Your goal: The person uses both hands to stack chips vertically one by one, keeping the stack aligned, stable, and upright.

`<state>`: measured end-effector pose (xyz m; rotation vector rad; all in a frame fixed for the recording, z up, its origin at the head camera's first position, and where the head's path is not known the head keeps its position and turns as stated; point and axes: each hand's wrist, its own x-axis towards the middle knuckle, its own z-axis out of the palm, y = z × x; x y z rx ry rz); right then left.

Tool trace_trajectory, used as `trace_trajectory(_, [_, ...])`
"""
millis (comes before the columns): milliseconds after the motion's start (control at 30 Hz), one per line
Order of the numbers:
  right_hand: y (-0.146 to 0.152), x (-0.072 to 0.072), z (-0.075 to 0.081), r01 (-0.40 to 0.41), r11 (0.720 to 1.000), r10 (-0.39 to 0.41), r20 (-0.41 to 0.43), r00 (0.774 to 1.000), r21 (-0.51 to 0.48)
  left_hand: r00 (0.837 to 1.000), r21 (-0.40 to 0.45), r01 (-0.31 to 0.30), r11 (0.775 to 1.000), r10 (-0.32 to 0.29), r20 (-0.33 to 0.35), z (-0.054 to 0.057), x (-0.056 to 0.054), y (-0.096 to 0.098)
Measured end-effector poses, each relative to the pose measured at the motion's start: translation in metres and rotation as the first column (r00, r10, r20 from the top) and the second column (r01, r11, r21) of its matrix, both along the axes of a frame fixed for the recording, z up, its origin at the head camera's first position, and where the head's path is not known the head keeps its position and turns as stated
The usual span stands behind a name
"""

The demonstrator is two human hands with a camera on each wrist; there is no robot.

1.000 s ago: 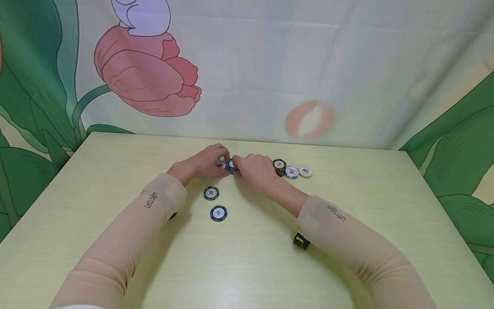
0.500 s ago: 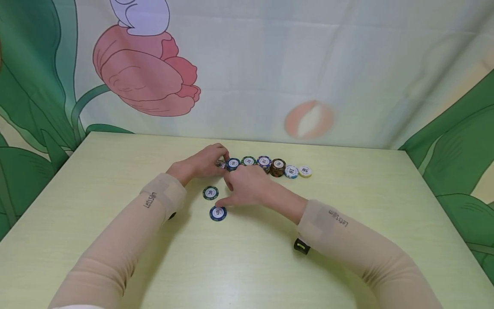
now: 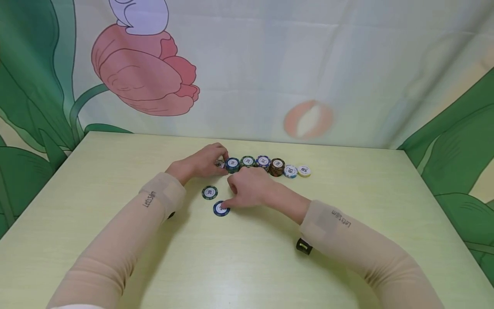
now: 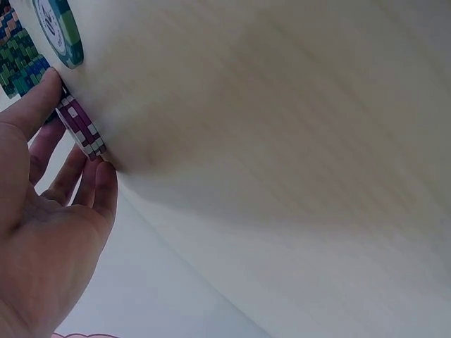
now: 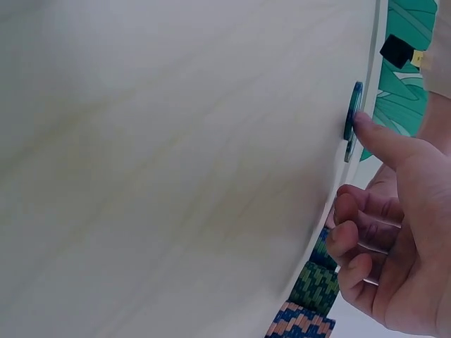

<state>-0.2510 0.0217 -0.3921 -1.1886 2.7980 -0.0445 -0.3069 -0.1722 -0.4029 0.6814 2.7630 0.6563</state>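
My left hand stays at the left end of a row of poker chip stacks. Its thumb and fingers grip a low stack of purple-and-white poker chips, and the thumb tip meets the adjoining blue stack. Nearer me, the thumb of my right hand presses on a loose blue poker chip. The other right fingers curl loosely, with nothing seen in them in the right wrist view. Just beyond that chip a loose green poker chip lies flat, untouched.
The row continues rightward with a green stack, a blue-and-pink stack, a brown stack, a low light-blue stack and a low yellow stack. A patterned curtain hangs behind the table.
My right hand has come back from the blue stack toward me and put its thumb on the loose blue chip. That chip has slid slightly away and rightward. The left hand stays put.
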Motion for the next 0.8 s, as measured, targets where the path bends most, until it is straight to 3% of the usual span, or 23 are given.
trace_trajectory(800, [0.01, -0.012, -0.001, 0.113, 0.993, -0.112, 0.024, 0.993, -0.029, 1.0, -0.001, -0.01, 1.0, 0.01, 0.012, 0.0, -0.001, 0.0])
